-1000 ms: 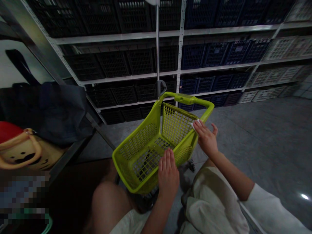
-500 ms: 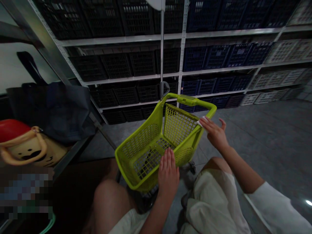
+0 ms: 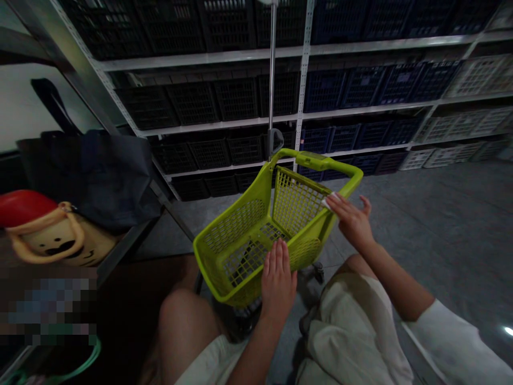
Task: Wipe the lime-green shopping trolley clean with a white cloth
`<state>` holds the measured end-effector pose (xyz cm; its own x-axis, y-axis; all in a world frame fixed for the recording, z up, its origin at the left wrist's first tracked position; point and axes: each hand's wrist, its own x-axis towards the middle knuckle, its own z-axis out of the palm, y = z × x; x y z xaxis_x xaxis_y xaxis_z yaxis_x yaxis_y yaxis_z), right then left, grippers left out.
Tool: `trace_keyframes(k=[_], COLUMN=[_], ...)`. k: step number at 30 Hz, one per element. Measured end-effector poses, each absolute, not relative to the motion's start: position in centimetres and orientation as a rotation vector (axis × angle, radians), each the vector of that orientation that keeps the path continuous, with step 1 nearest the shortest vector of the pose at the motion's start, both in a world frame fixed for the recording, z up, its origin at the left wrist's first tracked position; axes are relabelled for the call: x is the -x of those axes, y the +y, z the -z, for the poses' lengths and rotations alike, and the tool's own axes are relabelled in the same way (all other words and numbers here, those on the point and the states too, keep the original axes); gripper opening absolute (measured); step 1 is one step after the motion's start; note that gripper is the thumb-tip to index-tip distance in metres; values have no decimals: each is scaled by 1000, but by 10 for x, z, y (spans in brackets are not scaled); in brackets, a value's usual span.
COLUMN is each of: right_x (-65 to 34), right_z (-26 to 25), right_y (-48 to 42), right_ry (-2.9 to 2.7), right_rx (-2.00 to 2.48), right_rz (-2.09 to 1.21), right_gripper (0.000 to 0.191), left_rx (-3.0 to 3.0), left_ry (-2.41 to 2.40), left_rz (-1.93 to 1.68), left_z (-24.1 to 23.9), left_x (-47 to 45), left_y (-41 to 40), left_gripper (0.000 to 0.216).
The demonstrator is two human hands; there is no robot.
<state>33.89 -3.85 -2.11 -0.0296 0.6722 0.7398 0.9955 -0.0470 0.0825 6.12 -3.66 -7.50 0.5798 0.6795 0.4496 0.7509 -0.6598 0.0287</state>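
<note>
A lime-green shopping cart (image 3: pixel 236 291) with a latticed basket stands in front of my knees. My left hand (image 3: pixel 279 278) lies against its near side rim, fingers straight and side by side, with nothing seen in it. At the corner below the cart's handle, my right hand (image 3: pixel 356 220) presses a small white cloth or tissue (image 3: pixel 329 200) to the rim. Its thumb sticks up away from the other fingers. Most of the white piece is hidden under the fingertips.
A metal pole (image 3: pixel 272 75) rises beside the handle. Behind it, shelving (image 3: pixel 240 124) holds black, blue and white crates. To the left, a dark tote bag (image 3: pixel 92 176) and a yellow bag with a red top (image 3: pixel 56 235) rest on a rack.
The whole view has shifted a little, so the cart sits slightly further right and higher. My right hand stays at the rim with the white piece, and my left hand stays on the near side.
</note>
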Motion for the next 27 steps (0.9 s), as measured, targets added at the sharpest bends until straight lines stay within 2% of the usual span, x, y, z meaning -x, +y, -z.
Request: trace_keyframes(k=[4,9,13,17,20,24,27], right_x=[-311,-224,-278,-347,-320,-239,-240], right_z=[29,63,43,15,25,57,55], right_y=[-39,-56,-49,-35,-37,-51,-53], right_ry=[-1631,-2067,-2129,-1735,-1681,-2026,-2208], right_rx=[1836,1591,1594,1832,1874,1659,1547], right_rz=[836,623,708,895,878,716,646], right_gripper=[62,64,65,62,60,58,61], left_rx=[2640,2622,2610,2602,2602,2602,2600], left_ry=[-1222,-1214,-1216,-1223,-1234,-1234,-1235], left_rz=[656,675,660,644,660,679,661], left_z=[74,75,75,74,74,75,74], left_x=[-67,-68,-65,-67,-71,-73,-70], left_y=[-41,-41,-39,-39,-42,-43,-42], left_gripper=[87,79,72,70,72,72,70])
